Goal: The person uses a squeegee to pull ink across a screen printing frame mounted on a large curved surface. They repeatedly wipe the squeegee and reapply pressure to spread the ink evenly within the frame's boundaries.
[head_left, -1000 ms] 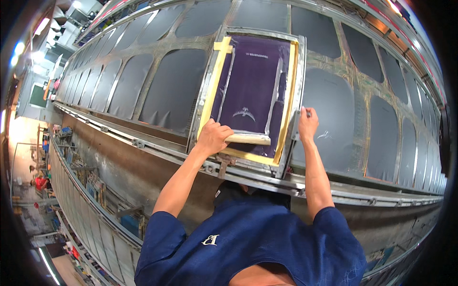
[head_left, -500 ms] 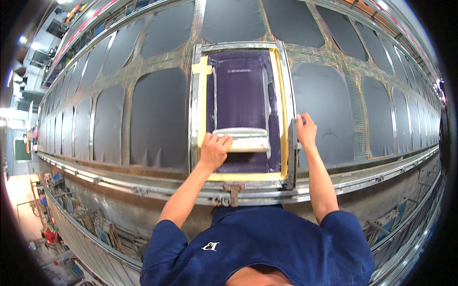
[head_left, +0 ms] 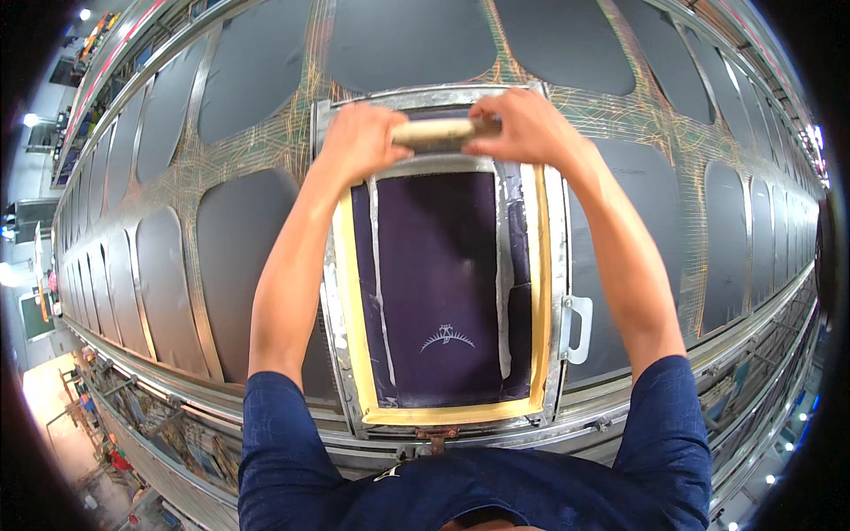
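Long printing tables [head_left: 239, 257] run away to both sides, lined with rows of dark fabric panels [head_left: 407, 35] laid flat on a surface streaked with thin yellow-green lines. At the middle lies a metal-framed printing screen [head_left: 443, 292], its inner edge bordered with yellow tape, its dark purple mesh bearing a small pale crest-like design near the bottom. A metal handle [head_left: 575, 329] sticks out from the frame's right side. Both forearms reach straight up from dark blue sleeves, elbows bent outward, meeting at the far end of the screen. The left hand [head_left: 359, 137] and right hand [head_left: 527, 128] are each closed around an end of a pale wooden squeegee [head_left: 443, 133], which lies crosswise over the top edge of the mesh, knuckles facing up.
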Motion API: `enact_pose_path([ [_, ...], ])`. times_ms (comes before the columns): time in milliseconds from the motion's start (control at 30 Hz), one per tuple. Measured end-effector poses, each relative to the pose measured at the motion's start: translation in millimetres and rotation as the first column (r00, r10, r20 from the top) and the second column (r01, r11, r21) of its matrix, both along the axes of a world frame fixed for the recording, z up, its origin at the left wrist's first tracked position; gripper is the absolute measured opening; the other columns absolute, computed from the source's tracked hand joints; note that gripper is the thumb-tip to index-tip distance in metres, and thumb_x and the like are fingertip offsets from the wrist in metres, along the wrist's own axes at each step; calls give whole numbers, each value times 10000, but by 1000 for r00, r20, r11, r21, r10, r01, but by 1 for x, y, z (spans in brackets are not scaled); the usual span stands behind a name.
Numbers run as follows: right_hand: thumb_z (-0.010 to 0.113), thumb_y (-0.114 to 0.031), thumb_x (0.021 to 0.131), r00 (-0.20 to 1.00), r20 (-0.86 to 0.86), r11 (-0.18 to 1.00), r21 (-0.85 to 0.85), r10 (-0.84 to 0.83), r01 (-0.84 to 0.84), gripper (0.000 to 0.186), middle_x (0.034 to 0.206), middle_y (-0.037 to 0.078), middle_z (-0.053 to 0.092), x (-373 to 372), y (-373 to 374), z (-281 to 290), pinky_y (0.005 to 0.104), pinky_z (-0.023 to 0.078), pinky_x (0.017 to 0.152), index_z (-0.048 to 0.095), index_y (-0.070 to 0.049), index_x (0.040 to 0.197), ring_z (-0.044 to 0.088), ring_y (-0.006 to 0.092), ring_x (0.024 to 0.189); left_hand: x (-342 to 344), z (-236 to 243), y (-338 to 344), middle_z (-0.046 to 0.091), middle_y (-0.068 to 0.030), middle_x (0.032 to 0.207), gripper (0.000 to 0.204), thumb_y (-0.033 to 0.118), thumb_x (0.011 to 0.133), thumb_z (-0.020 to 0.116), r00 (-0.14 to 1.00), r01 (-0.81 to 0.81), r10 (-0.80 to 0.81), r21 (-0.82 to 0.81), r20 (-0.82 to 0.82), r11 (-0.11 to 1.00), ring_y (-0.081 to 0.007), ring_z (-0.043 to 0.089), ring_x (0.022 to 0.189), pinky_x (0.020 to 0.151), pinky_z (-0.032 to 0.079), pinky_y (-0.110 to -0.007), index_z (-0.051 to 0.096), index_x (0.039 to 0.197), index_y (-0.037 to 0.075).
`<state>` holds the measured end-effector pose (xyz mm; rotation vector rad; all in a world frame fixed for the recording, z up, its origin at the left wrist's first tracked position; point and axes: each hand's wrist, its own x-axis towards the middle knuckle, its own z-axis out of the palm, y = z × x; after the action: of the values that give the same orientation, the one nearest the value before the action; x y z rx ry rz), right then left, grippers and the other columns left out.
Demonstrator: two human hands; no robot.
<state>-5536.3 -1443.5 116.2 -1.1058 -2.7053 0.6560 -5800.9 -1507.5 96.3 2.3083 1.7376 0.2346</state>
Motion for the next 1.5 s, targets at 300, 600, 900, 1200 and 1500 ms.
enact_pose_path([
  [300,860,-297,752,992,127,1000,26,0,-3,277,753,173,694,-13,-23,-40,475,532,705,724,-73,841,680,394,768,9,-19,-33,716,-128,794,311,389,715,858,996,-79,83,-82,45,993,-358,694,800,752,538,-458,763,919,176],
  [600,856,-332,753,991,119,988,137,56,-72,337,786,171,697,-12,-13,-27,491,532,725,689,-46,816,680,397,803,5,-6,-20,728,-123,831,327,354,705,863,998,-47,49,-69,37,996,-352,704,861,802,545,-469,768,958,170],
  [900,862,-280,764,992,122,997,-64,-34,42,357,826,194,722,-29,28,-37,456,539,759,749,-26,988,691,396,803,-3,-14,21,749,-125,858,453,436,695,874,996,-89,86,-96,-33,991,-356,716,872,822,558,-464,783,1048,168],
  [1200,833,-282,769,996,87,996,82,14,-21,252,764,159,702,19,-136,-42,479,545,761,710,-71,831,692,383,794,40,-26,-143,744,-77,813,199,330,734,813,1000,-17,17,44,6,999,-308,724,839,791,536,-429,757,877,203],
  [1500,860,-214,752,999,-5,999,-27,38,-38,300,896,138,698,85,-358,-28,471,501,878,734,-61,977,656,331,957,108,-24,-374,711,3,844,223,108,669,775,993,-63,54,84,106,994,-211,654,813,814,429,-387,734,881,165],
])
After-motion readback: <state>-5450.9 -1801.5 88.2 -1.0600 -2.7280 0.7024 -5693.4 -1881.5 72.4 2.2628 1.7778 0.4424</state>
